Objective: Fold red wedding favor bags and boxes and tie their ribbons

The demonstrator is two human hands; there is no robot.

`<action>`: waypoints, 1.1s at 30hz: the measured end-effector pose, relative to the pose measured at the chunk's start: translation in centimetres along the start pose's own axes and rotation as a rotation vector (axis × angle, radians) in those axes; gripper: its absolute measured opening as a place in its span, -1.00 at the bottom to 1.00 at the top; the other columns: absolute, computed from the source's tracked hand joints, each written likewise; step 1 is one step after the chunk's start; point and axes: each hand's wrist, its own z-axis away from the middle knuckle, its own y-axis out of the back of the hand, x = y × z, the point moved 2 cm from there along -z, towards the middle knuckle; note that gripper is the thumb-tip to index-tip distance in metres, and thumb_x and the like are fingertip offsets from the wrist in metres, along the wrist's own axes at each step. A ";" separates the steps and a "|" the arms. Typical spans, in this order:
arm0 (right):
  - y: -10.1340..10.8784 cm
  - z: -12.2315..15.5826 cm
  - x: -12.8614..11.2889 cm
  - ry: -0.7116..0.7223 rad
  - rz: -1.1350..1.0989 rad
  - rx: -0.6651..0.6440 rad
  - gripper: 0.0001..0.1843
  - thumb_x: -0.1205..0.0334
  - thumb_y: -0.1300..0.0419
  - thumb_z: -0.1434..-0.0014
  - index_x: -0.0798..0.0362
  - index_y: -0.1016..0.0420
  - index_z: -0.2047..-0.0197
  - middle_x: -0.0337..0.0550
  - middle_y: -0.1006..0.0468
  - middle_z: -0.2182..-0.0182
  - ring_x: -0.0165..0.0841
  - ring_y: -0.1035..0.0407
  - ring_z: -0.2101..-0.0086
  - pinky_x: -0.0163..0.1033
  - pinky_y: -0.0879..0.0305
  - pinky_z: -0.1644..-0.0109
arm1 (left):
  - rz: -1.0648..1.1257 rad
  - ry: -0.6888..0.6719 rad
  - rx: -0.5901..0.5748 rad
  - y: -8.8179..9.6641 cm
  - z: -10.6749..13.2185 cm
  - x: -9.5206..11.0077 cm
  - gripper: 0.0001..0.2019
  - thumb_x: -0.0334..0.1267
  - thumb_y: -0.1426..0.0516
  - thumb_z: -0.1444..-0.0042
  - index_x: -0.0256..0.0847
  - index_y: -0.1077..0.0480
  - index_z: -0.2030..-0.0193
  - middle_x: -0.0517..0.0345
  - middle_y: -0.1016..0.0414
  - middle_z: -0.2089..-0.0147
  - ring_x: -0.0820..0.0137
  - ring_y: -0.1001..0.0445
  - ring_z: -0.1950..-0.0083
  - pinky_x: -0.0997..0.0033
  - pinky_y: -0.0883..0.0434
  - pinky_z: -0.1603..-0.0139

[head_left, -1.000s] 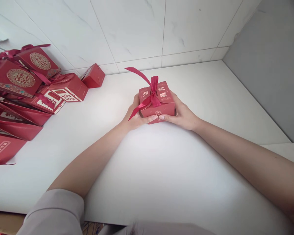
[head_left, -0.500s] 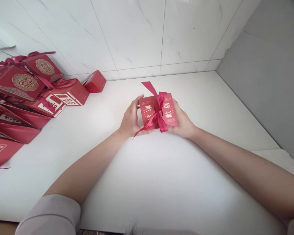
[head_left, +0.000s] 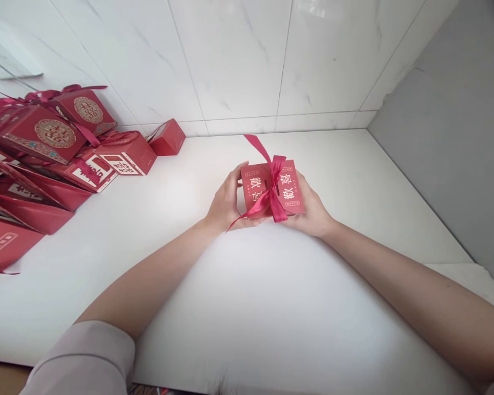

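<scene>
A red gift box [head_left: 293, 202] with pale Chinese characters rests between my hands, over the middle of the white tabletop. Around it runs a dark pink ribbon [head_left: 277, 192], tied on top, with one tail reaching up to the left and others hanging over the near edge. My left hand [head_left: 225, 204] grips the box from its left side, fingers curved around the far and near edges. On the opposite side my right hand [head_left: 316, 213] holds it, its fingers mostly hidden behind the box.
Several red gift boxes [head_left: 51, 131] with ribbons are piled at the left. One small red box [head_left: 170, 137] lies near the wall at the pile's right end. Behind the white table [head_left: 247, 307] rises a marbled tile wall [head_left: 239, 60]; a grey surface [head_left: 456, 120] bounds the right.
The camera view has turned slightly left, so the scene sits farther right. Both hands keep the same hold on the gift box, with its ribbon still tied.
</scene>
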 end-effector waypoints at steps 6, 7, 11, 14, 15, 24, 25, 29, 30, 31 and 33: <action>0.0 0.0 0.2 -0.007 -0.002 0.010 0.25 -0.25 -0.57 0.03 -0.19 -0.02 -0.55 0.13 -0.36 -0.40 0.14 -0.45 -0.23 0.23 -0.52 -0.19 | 0.003 0.024 0.020 -0.1 0.1 0.1 0.25 0.32 -0.49 0.28 0.26 0.01 -0.54 -0.08 -0.27 -0.52 -0.25 -0.39 -0.43 -0.37 -0.46 -0.28; 0.0 0.0 0.2 -0.003 -0.001 0.011 0.24 -0.25 -0.56 0.03 -0.19 -0.02 -0.55 0.13 -0.37 -0.40 0.15 -0.45 -0.23 0.24 -0.52 -0.20 | 0.005 0.020 0.020 -0.2 0.0 0.1 0.25 0.31 -0.49 0.28 0.27 0.01 -0.53 -0.07 -0.27 -0.51 -0.24 -0.39 -0.44 -0.36 -0.46 -0.28; -0.1 -0.1 0.2 -0.002 0.002 0.008 0.22 -0.27 -0.54 0.00 -0.19 -0.03 -0.55 0.12 -0.37 -0.40 0.15 -0.41 -0.27 0.25 -0.48 -0.25 | 0.000 0.023 0.011 -0.2 0.0 0.0 0.24 0.32 -0.48 0.26 0.27 0.01 -0.53 -0.07 -0.30 -0.48 -0.24 -0.39 -0.43 -0.36 -0.47 -0.27; -0.1 -0.1 0.3 0.002 -0.002 0.004 0.22 -0.28 -0.54 0.00 -0.18 -0.03 -0.55 0.13 -0.35 -0.42 0.15 -0.39 -0.30 0.27 -0.46 -0.28 | -0.002 0.025 0.008 -0.1 0.0 -0.2 0.23 0.30 -0.47 0.24 0.23 0.02 -0.53 -0.09 -0.30 -0.48 -0.25 -0.39 -0.44 -0.33 -0.47 -0.27; -0.1 -0.1 0.3 0.006 -0.003 0.002 0.21 -0.27 -0.54 -0.01 -0.18 -0.03 -0.55 0.13 -0.33 -0.43 0.15 -0.39 -0.30 0.28 -0.46 -0.29 | -0.001 0.024 0.005 -0.1 0.0 -0.2 0.22 0.30 -0.47 0.23 0.22 0.02 -0.53 -0.09 -0.30 -0.48 -0.24 -0.39 -0.44 -0.31 -0.47 -0.27; 0.0 -0.5 0.0 -0.036 -0.004 -0.042 0.14 -0.29 -0.51 -0.04 -0.13 -0.12 -0.52 0.12 -0.40 -0.39 0.15 -0.36 -0.33 0.31 -0.35 -0.40 | 0.003 0.128 -0.028 -0.3 -0.4 -0.4 0.22 0.33 -0.46 0.23 0.02 -0.02 -0.51 -0.20 -0.35 -0.45 -0.19 -0.43 -0.40 -0.15 -0.50 -0.21; 0.0 -0.6 -0.2 -0.043 -0.008 -0.046 0.13 -0.30 -0.51 -0.04 -0.13 -0.13 -0.52 0.11 -0.40 -0.38 0.15 -0.36 -0.33 0.31 -0.34 -0.41 | 0.021 0.139 -0.031 -0.4 -0.4 -0.5 0.21 0.34 -0.45 0.21 0.02 -0.02 -0.51 -0.19 -0.36 -0.44 -0.19 -0.43 -0.40 -0.15 -0.50 -0.21; 0.0 -0.8 -0.4 -0.073 -0.033 -0.060 0.06 -0.31 -0.49 -0.07 -0.15 -0.20 -0.49 0.07 -0.42 -0.38 0.14 -0.37 -0.32 0.33 -0.34 -0.42 | 0.102 0.148 -0.036 -0.6 -0.5 -0.9 0.13 0.30 -0.44 0.14 0.04 -0.04 -0.49 -0.16 -0.37 -0.42 -0.17 -0.43 -0.40 -0.19 -0.49 -0.27; 0.0 -0.8 -0.4 -0.086 -0.032 -0.059 0.05 -0.31 -0.49 -0.07 -0.16 -0.21 -0.48 0.05 -0.42 -0.38 0.14 -0.37 -0.32 0.34 -0.34 -0.42 | 0.115 0.152 -0.039 -0.6 -0.5 -0.9 0.11 0.28 -0.44 0.12 0.04 -0.05 -0.49 -0.16 -0.38 -0.41 -0.16 -0.43 -0.40 -0.21 -0.49 -0.28; 0.0 -0.8 -0.3 -0.099 -0.029 -0.058 0.05 -0.31 -0.49 -0.07 -0.16 -0.22 -0.48 0.04 -0.42 -0.38 0.15 -0.36 -0.33 0.35 -0.33 -0.42 | 0.124 0.156 -0.041 -0.6 -0.5 -1.0 0.09 0.26 -0.45 0.11 0.03 -0.06 -0.48 -0.16 -0.39 -0.40 -0.16 -0.44 -0.40 -0.23 -0.49 -0.29; 0.0 -0.7 -0.1 -0.120 -0.026 -0.055 0.05 -0.31 -0.49 -0.07 -0.16 -0.22 -0.48 0.04 -0.43 -0.37 0.18 -0.33 -0.35 0.37 -0.32 -0.42 | 0.133 0.170 -0.044 -0.6 -0.6 -1.0 0.05 0.21 -0.46 0.08 0.02 -0.09 -0.47 -0.17 -0.39 -0.40 -0.15 -0.44 -0.39 -0.24 -0.48 -0.31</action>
